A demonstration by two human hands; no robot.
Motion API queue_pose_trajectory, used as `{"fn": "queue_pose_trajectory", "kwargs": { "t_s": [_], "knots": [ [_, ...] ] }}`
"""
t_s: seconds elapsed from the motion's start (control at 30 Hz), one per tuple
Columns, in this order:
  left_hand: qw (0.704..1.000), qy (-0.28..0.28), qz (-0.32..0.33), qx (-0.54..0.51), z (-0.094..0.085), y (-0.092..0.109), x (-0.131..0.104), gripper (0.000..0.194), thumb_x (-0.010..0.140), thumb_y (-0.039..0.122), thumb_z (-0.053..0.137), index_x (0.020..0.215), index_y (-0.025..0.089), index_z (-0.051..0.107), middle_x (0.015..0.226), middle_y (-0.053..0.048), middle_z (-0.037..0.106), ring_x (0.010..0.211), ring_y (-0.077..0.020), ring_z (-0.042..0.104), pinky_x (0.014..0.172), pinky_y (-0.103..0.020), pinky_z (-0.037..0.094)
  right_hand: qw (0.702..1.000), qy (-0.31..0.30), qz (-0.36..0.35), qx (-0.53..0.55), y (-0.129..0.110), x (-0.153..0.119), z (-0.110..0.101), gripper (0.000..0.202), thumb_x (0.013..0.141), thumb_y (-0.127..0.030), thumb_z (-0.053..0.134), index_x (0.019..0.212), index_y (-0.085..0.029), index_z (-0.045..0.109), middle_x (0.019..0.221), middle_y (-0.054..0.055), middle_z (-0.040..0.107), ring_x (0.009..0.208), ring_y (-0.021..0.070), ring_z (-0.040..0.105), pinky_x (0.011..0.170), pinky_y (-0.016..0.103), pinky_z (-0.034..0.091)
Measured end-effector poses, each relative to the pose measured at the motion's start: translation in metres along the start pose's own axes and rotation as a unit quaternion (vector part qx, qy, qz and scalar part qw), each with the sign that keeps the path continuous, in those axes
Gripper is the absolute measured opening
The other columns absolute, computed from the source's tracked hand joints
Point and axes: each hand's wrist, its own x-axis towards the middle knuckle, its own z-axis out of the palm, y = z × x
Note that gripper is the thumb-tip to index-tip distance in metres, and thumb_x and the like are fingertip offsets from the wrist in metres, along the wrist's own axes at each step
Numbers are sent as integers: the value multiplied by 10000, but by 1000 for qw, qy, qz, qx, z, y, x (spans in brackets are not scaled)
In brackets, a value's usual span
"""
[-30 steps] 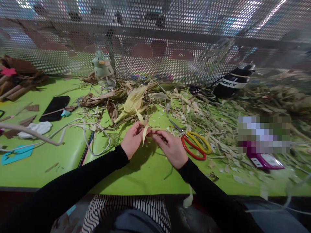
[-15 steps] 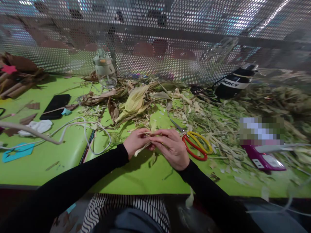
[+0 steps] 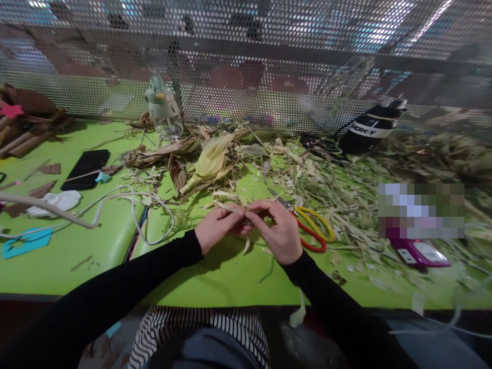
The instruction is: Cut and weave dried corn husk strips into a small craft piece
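Note:
My left hand (image 3: 218, 227) is closed in a pinch over the green table. Its fingertips meet those of my right hand (image 3: 283, 231), whose thumb and forefinger are also pinched together. Between them they grip thin, pale corn husk strips (image 3: 246, 246); one end dangles under the fingers, and the spot where they are held is mostly hidden. Right beside my right hand lie scissors (image 3: 315, 220) with red and yellow handles, their blades pointing away. Farther back, a whole yellowish corn husk (image 3: 210, 160) rests on scraps.
Shredded plant scraps (image 3: 338, 192) cover the right side. A clear bottle (image 3: 165, 113) and a black bottle (image 3: 371, 128) stand before the perforated metal screen (image 3: 246, 97). At left are a phone (image 3: 85, 169), white cable (image 3: 132, 215) and crumpled tissue (image 3: 54, 202). A purple device (image 3: 421, 252) sits at right.
My hands have turned slightly, and the fingertips now pinch closer together. The pale strip end that stuck out below my left fingers no longer shows there. The view has shifted a little.

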Motion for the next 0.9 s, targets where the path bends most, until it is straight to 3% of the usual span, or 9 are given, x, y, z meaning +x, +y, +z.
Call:
{"fn": "queue_pose_trajectory", "kwargs": {
  "t_s": [0.23, 0.33, 0.57, 0.67, 0.77, 0.9],
  "knots": [
    [1000, 5, 2, 8, -1, -1, 0, 205, 759, 349, 640, 715, 152, 603, 656, -11, 631, 615, -117, 620, 679, -270, 531, 993, -61, 98, 11, 5, 3, -3, 213, 871, -374, 543, 814, -177, 601, 732, 18, 594, 616, 125, 544, 550, 255, 470],
    [999, -17, 2, 42, 1, -3, 1, 195, 754, 334, 644, 688, 154, 606, 651, -9, 630, 587, -109, 618, 658, -253, 531, 991, -93, 97, -11, 7, 4, -4, 293, 893, -399, 488, 766, -183, 639, 805, 36, 585, 718, 143, 559, 578, 255, 470],
    [994, 8, 17, 109, -4, -14, 6, 198, 759, 343, 626, 663, 173, 594, 618, -5, 628, 567, -119, 627, 584, -225, 523, 993, 33, 107, 38, 6, 8, -14, 150, 825, -322, 603, 796, -189, 667, 1019, 89, 589, 851, 184, 599, 553, 258, 467],
    [993, 19, 14, 112, -5, -15, 8, 184, 766, 329, 620, 670, 174, 590, 606, -4, 632, 555, -119, 630, 575, -221, 520, 995, 64, 74, 27, 4, 9, -17, 116, 822, -278, 608, 762, -191, 656, 1057, 105, 638, 914, 216, 617, 517, 264, 461],
    [991, 27, 8, 127, -4, -15, 8, 171, 780, 294, 600, 669, 165, 584, 594, -2, 628, 542, -118, 631, 566, -220, 515, 996, 86, 28, -15, 0, 8, -17, 83, 815, -253, 621, 767, -200, 664, 1015, 97, 690, 840, 218, 654, 514, 294, 495],
    [990, 28, 3, 141, -3, -17, 8, 190, 803, 263, 562, 646, 156, 565, 580, 1, 613, 523, -119, 624, 552, -227, 510, 988, 119, -35, -93, -9, 2, -14, 94, 806, -206, 630, 869, -240, 690, 1017, 74, 713, 805, 219, 679, 657, 365, 554]
  ]
}}
